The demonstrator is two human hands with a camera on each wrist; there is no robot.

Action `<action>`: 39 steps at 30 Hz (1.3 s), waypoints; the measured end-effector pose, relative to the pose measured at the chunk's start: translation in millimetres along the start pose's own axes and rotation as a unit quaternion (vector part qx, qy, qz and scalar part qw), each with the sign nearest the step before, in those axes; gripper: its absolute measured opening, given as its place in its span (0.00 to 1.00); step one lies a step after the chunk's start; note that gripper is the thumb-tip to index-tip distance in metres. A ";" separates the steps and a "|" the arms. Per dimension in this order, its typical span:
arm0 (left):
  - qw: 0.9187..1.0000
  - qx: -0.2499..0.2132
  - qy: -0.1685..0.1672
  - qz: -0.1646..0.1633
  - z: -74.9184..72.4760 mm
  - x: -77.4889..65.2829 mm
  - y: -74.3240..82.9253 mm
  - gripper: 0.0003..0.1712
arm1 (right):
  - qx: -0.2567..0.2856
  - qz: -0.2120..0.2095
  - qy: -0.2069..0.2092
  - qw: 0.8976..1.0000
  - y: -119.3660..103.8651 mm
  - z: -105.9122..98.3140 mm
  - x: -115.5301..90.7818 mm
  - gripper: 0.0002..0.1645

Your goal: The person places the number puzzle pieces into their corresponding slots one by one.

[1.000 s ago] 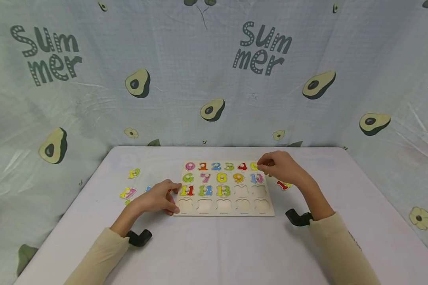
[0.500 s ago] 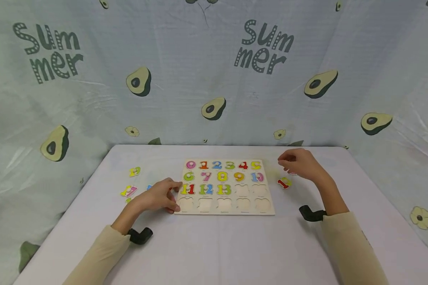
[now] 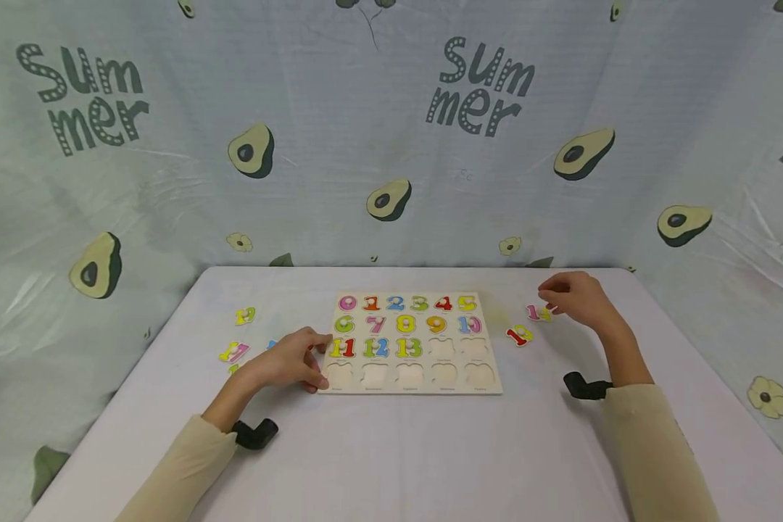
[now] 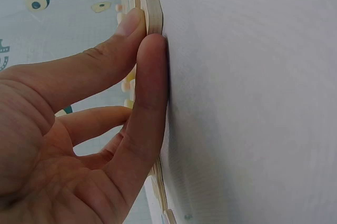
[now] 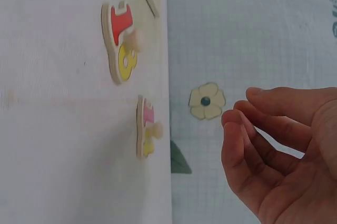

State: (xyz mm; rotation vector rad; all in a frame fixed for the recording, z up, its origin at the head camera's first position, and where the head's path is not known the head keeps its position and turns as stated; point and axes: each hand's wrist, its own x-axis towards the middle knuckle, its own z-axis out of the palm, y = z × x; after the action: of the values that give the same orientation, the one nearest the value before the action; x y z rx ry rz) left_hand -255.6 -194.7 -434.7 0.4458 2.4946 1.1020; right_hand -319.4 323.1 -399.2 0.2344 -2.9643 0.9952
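Observation:
A wooden number puzzle board point(image 3: 398, 378) lies flat mid-table, its pieces 0 to 13 seated and the lower recesses bare. My left hand point(image 3: 288, 360) holds its left edge; in the left wrist view the thumb point(image 4: 100, 66) lies over the board's corner, with a finger against the edge. My right hand point(image 3: 579, 297) hovers above a pink-and-yellow number piece point(image 3: 538, 313), thumb and fingers loosely bent and holding nothing. Nearer the board rests a red-and-yellow piece point(image 3: 519, 335). Both pieces show a small knob in the right wrist view, apart from the hand point(image 5: 279, 150).
Left of the board lie a yellow-and-green piece point(image 3: 245, 315), a yellow-and-pink piece point(image 3: 234, 352), and blue and green pieces partly hidden by the left hand. The white table point(image 3: 398, 457) meets a patterned curtain point(image 3: 313, 145) behind.
My right hand has moved right, from the board's upper right corner to over the pink-and-yellow piece, which now shows more. The left hand stays at the board's edge.

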 end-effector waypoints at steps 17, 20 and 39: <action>1.000 -0.014 0.001 0.003 0.9 -1.3 -1.6 0.51 | 0.001 0.072 -0.015 0.997 35.8 12.9 9.1 0.23; 1.000 -0.013 0.000 0.005 0.7 -1.5 -1.6 0.51 | -0.007 0.070 -0.031 0.997 37.3 14.0 11.0 0.24; 1.000 -0.005 -0.003 0.009 0.4 -1.1 -0.9 0.51 | -0.010 0.065 -0.033 0.997 39.4 20.4 13.2 0.21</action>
State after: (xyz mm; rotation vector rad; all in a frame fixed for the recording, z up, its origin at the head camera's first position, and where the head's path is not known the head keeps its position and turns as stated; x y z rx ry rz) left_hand -254.6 -195.5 -435.4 0.4676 2.4837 1.1174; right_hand -337.3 340.1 -438.4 0.0766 -3.0830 0.9867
